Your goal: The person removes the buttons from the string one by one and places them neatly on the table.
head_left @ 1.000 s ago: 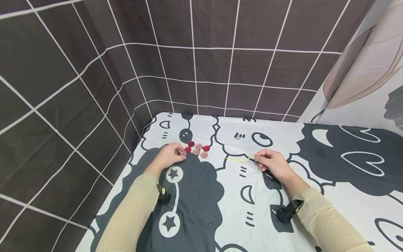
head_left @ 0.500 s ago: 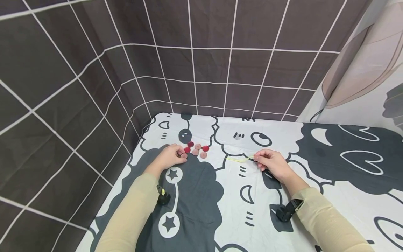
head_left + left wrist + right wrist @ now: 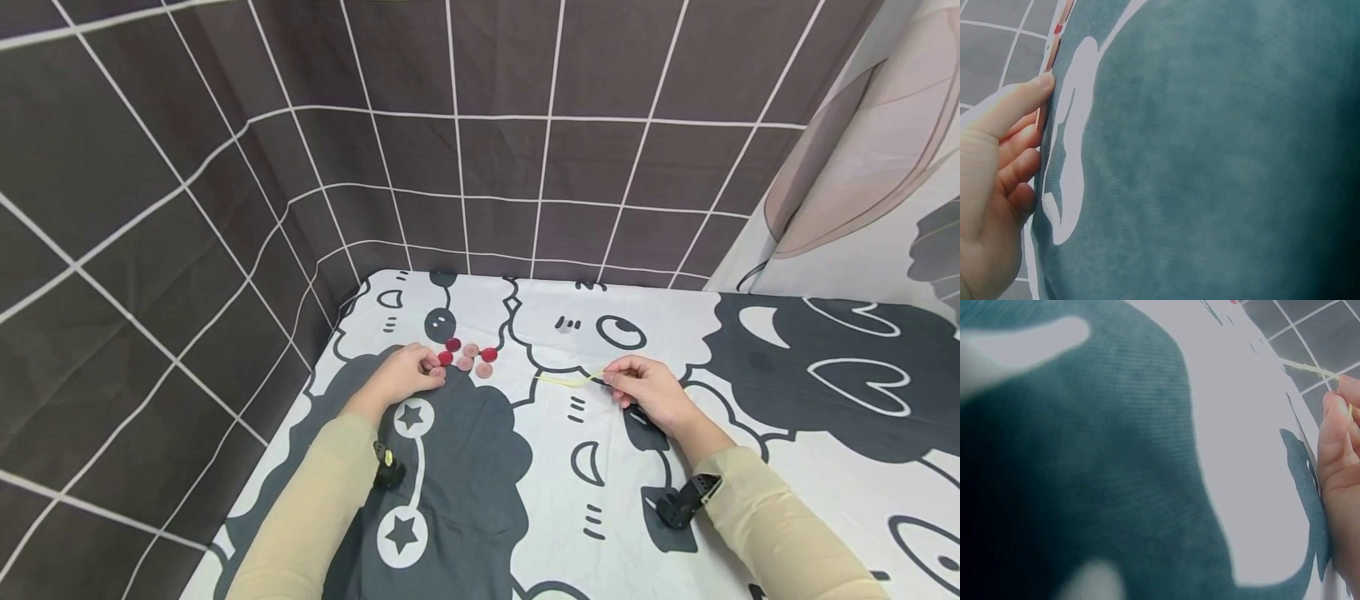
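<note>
In the head view my left hand (image 3: 405, 375) is at the left end of a small group of buttons. Its thumb and fingertips pinch a pink button (image 3: 437, 372), which shows edge-on in the left wrist view, close over the cloth. Beside it lie a red button (image 3: 446, 358), a dark red button (image 3: 453, 344) and several more pink and red ones. Farther right, my right hand (image 3: 647, 387) pinches one end of a thin yellow cord (image 3: 567, 382) between thumb and forefinger. The cord stretches left over the white cloth; a bit of it also hangs below the fingertips in the right wrist view.
A cloth (image 3: 558, 467) printed with black and white cartoon shapes covers the table. Dark grid-patterned curtains (image 3: 502, 158) stand at the back and left. A pale curtain (image 3: 862, 192) hangs at the right, with a thin dark cable at its foot.
My left hand has drawn the pink button slightly nearer to me, away from the other buttons. My right hand keeps its grip on the yellow cord and stays in place.
</note>
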### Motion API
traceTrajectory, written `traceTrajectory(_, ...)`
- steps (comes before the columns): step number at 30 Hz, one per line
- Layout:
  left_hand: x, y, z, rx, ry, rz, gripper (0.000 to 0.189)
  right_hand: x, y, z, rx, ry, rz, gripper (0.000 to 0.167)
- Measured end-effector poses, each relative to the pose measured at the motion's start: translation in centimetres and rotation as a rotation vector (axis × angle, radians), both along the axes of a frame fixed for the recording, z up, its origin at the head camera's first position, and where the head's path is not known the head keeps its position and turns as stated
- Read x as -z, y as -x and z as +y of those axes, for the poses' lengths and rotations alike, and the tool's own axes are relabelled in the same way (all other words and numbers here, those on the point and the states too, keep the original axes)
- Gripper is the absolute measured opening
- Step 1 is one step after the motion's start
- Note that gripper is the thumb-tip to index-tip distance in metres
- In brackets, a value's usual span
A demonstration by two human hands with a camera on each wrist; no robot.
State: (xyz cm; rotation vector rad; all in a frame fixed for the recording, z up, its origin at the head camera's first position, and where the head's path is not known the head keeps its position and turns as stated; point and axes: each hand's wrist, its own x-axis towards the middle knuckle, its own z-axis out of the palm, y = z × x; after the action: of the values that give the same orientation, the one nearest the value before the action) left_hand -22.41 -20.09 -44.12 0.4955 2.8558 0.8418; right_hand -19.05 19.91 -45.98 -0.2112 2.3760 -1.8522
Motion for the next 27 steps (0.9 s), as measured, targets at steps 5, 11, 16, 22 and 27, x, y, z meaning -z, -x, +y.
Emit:
traceTrajectory(5, 0.03, 0.09, 0.24, -0.006, 0.003, -0.002, 0.018, 0.09, -0.05, 0.2, 0.002, -0.012, -0.007, 0.025)
traceTrajectory(11, -0.12, 0.0, 0.55, -0.006, 0.007, 0.001, 0.018, 0.07, -0.16, 0.32, 0.008, -0.017, -0.011, 0.025)
traceTrajectory(16, -0.12, 0.05, 0.76, -0.019, 0.008, -0.015, 0.018, -0.03, -0.23, 0.39, 0.007, -0.013, -0.008, 0.025)
traceTrajectory(22, -0.35, 0.0, 0.71, -0.024, 0.013, -0.015, 0.019, -0.11, -0.06, 0.2, 0.014, -0.029, -0.009, 0.027)
traceTrajectory(27, -0.46, -0.16, 0.46, -0.03, 0.014, -0.02, 0.02, -0.17, -0.06, 0.03, -0.012, -0.035, -0.008, 0.028)
